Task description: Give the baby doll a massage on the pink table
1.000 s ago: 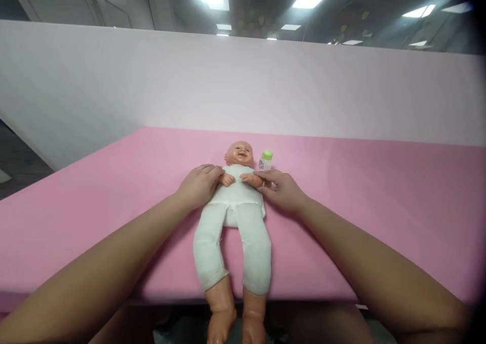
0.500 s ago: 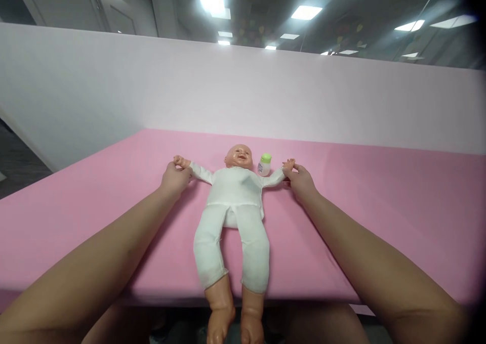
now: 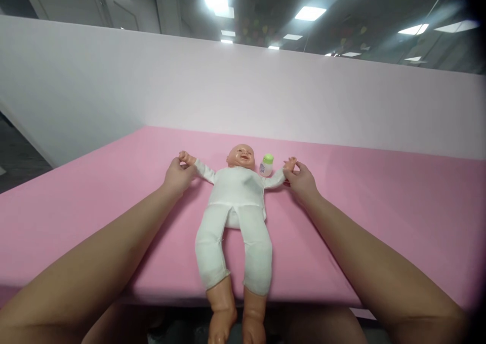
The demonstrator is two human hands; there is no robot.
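A baby doll (image 3: 239, 187) in white cloth lies on its back on the pink padded surface (image 3: 114, 182), head away from me. Its bare feet hang over the near edge. My left hand (image 3: 179, 176) is closed around the doll's wrist on the left side, and that arm is stretched outward and slightly raised. On the other side my right hand (image 3: 302, 182) grips the doll's other wrist, whose small fingers point up. Close to the doll's head, between it and my right hand, stands a small clear bottle (image 3: 266, 166) with a green cap.
A pale low wall (image 3: 243, 91) runs along the back and left side of the pink surface. Above it, dark glass (image 3: 258, 20) shows bright ceiling lights. My legs are under the near edge.
The doll's arm in my left hand has lifted slightly and shifted a little inward. My right hand keeps its hold with almost no movement. The view has tilted slightly.
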